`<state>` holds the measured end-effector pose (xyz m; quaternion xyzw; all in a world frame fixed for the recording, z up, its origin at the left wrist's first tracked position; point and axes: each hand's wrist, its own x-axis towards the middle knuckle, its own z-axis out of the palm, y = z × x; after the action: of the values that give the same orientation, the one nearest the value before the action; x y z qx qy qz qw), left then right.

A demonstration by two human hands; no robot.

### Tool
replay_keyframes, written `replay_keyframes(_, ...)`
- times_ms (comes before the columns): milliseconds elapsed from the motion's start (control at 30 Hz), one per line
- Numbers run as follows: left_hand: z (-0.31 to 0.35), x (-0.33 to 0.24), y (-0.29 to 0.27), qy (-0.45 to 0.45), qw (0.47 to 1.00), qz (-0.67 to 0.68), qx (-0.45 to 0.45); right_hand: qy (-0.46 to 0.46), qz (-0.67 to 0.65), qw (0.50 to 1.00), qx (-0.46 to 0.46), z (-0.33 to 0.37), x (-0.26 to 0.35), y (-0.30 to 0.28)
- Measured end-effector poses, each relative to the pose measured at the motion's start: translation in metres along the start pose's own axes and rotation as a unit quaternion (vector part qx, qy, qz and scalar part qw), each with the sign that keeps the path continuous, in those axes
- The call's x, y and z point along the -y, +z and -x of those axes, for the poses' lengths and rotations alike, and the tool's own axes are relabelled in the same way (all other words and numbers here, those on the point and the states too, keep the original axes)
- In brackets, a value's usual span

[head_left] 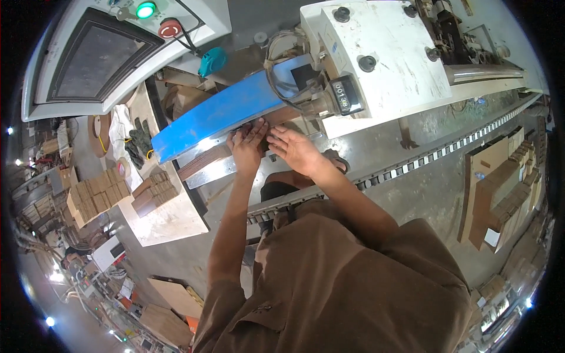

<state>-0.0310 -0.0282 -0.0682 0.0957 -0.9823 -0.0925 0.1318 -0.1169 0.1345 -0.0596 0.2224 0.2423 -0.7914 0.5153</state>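
Observation:
A long blue guard (218, 112) slants across the machine in front of me, with a bright metal lower edge. Below it, brown wooden strips (203, 163) lie along the metal bed (209, 174). My left hand (247, 147) is closed over the brown wood at the guard's lower edge, its fingertips partly hidden in shadow. Just to its right, my right hand (297, 151) is half curled with its fingers apart, close to the left fingertips. No object shows in its palm. More brown wood (283, 115) shows beneath the guard, beside a black counter dial (346, 95).
A control panel (100, 56) with a lit green button and red stop knob stands at far left. Stacked small brown blocks (99, 194), dark gloves (140, 141) and tape (123, 167) lie left. A white machine housing (388, 53) fills the far right; boards (500, 188) stand right.

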Motion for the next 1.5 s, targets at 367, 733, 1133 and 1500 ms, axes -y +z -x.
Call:
replay_keyframes(367, -0.010, -0.017, 0.019, 0.022, 0.999, -0.023, -0.015, -0.041, 0.021, 0.999, -0.016, 0.014, 0.008, -0.016)
replay_keyframes(733, -0.055, -0.083, 0.045, 0.036, 0.990, 0.072, -0.115, -0.067, 0.191, 0.977, -0.075, 0.073, 0.019, -0.051)
replay_keyframes(1133, 0.020, 0.024, -0.121, -0.146, 0.983, -0.042, -0.104, -0.050, 0.147, 0.981, -0.116, 0.097, -0.005, -0.061)
replay_keyframes(1500, 0.073, 0.102, -0.163, -0.080, 0.987, -0.133, 0.037, -0.013, 0.166, 0.986, -0.006, 0.079, -0.002, -0.036)
